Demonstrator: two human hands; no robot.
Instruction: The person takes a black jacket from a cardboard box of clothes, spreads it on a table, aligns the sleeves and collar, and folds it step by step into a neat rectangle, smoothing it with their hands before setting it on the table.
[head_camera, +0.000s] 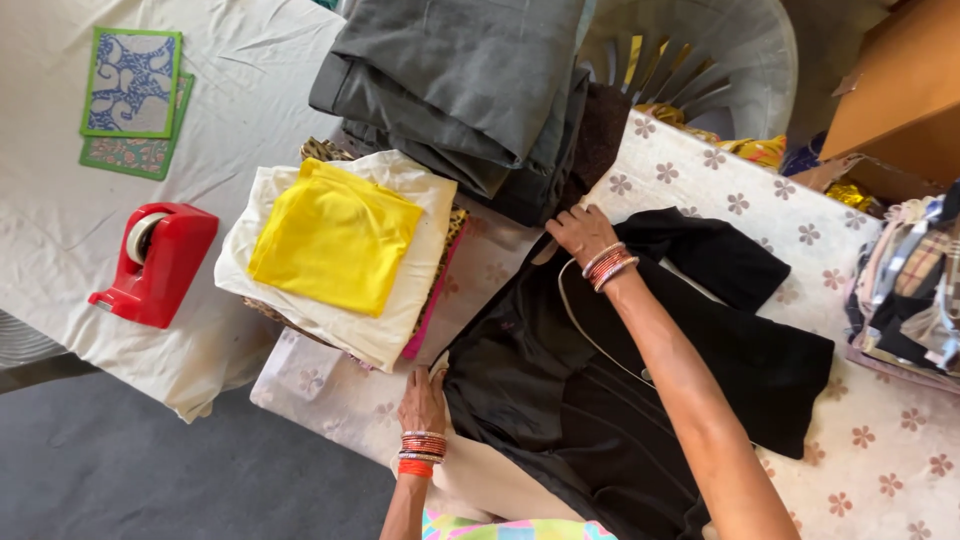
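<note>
Left hand (423, 402): flat, fingers together, pressing the near-left edge of the black garment (640, 400); red and silver bangles on the wrist.
Right hand (583, 232): fingers spread, palm down on the far edge of the black garment, by its neckline; bangles on this wrist too.
Black garment: spread flat on the flower-print sheet (860, 440), one sleeve lying out to the right of the right hand.
Yellow cloth (335, 235): folded, left of the black garment, on top of a folded cream cloth (395, 330) that caps a small stack.
Grey stack (465, 85): folded dark grey cloths, beyond the black garment, just past the right hand.
Plastic basket (740, 60): pale, beyond the black garment, to the right of the grey stack.
Tape dispenser (160, 262): red, well left of the black garment, on a white cloth.
Patterned squares (133, 85): two, green-edged, far left beyond the tape dispenser.
Mixed fabrics (910, 290): heaped at the right edge, well apart from the black garment.
</note>
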